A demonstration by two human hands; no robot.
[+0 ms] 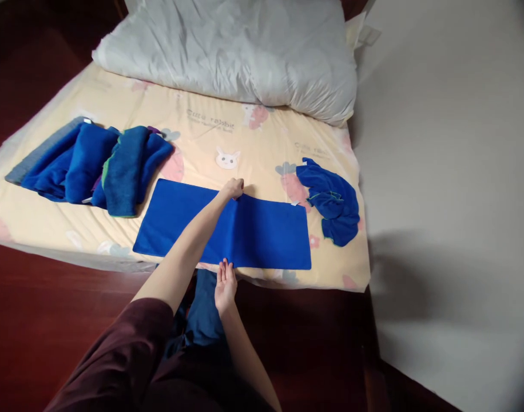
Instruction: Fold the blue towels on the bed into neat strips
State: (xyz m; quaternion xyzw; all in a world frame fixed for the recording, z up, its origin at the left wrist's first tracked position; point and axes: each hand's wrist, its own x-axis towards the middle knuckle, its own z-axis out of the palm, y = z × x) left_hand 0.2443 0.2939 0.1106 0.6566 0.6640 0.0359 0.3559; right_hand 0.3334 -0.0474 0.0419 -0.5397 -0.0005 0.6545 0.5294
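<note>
A blue cloth (pixel 270 234), probably a towel, lies spread as a long rectangle along the bed's near edge, with a small white tag at its far right edge. A raised crease crosses its middle. My left hand (pixel 234 187) is closed on the far edge at that crease; the fingertips are partly hidden. At the near edge, my right hand (pixel 225 286) shows its palm, fingers stretched out and fingertips against the cloth. Left of the cloth lies a row of folded blue and teal cloths (pixel 103 166). A crumpled blue cloth (pixel 333 197) rests on the right.
The bed (pixel 262 149) has a cream sheet printed with rabbits and carrots. A pale grey quilt (pixel 245 51) is heaped across its far end. A grey wall (pixel 451 171) rises along the right side, and dark red floor (pixel 51 320) shows at the left.
</note>
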